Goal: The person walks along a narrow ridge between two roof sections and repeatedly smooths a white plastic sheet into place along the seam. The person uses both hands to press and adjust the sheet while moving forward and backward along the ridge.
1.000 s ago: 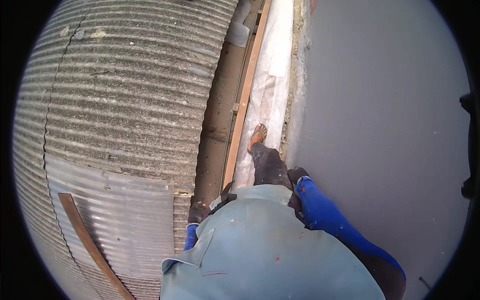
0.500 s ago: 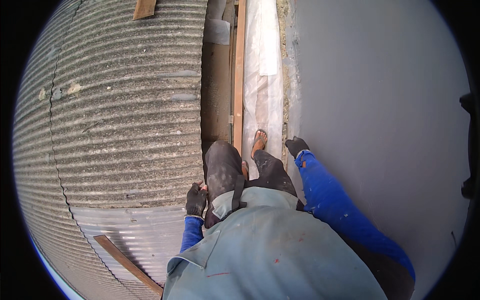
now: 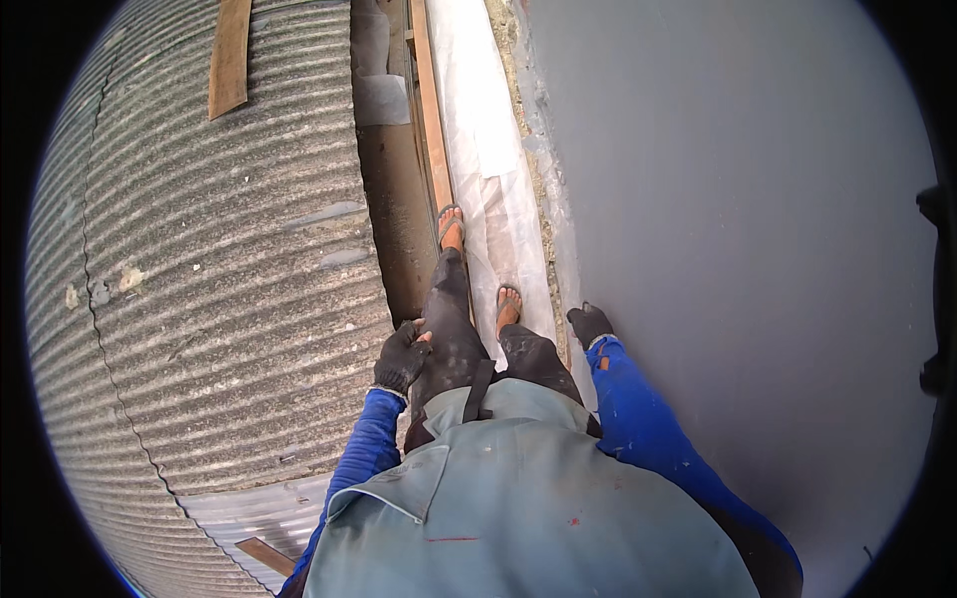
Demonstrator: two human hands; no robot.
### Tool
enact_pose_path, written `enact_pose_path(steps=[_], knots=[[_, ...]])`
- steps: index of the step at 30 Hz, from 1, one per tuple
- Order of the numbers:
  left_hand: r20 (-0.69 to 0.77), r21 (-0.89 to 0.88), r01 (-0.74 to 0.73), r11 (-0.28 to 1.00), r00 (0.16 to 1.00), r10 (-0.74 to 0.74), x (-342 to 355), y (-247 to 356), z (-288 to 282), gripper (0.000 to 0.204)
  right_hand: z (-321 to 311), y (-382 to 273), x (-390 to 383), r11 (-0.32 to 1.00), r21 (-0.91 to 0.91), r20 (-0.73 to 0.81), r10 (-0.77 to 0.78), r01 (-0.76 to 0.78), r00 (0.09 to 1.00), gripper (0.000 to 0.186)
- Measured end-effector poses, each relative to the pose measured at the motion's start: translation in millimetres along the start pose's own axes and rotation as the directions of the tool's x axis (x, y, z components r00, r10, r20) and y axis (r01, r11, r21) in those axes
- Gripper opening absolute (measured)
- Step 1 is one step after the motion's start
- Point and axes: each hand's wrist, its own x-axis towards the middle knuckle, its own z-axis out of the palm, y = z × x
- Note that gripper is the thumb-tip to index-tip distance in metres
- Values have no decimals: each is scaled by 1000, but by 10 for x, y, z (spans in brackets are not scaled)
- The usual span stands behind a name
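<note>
Gloved left hand [image 3: 401, 361] beside the corrugated roof [image 3: 239, 309], right hand [image 3: 590, 324] beside the grey wall [image 3: 748, 249]; fingers curl, but whether either pinches anything cannot be told. White sheeting [image 3: 478, 110] already lies along the wall, under the right foot [image 3: 508, 305]; the gap [image 3: 391, 179] alongside stands largely uncovered.

Blk gloves [image 3: 401, 361], blu slvs [image 3: 643, 404], gry-brn roof [image 3: 239, 299]

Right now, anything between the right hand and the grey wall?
Nothing visible: the gloved right hand is beside the grey wall, with no object showing between them. Whether they touch can't be told from this view. The right foot, on the white sheet, is off to the hand's left.
</note>
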Motion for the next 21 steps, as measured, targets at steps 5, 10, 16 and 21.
enact_pose_path(steps=[5, 10, 16, 21], knots=[[104, 96, -101, 990, 990, 91, 1033, 391, 139, 39, 178, -136, 289, 987, 139, -26, -80, 83, 996, 34], [181, 188, 42, 981, 980, -77, 2631, 196, 390, 40, 755, -246, 904, 895, 432, 129, 63, -113, 990, 40], [148, 289, 54, 956, 984, -101, 4582, -513, 923, 41, 1721, -90, 1416, 789, 572, 189, 138, -223, 972, 42], [201, 401, 144, 905, 950, -240, 6087, -974, 1385, 45, 2343, 96, 1386, 656, 660, 271, 248, -367, 930, 36]])
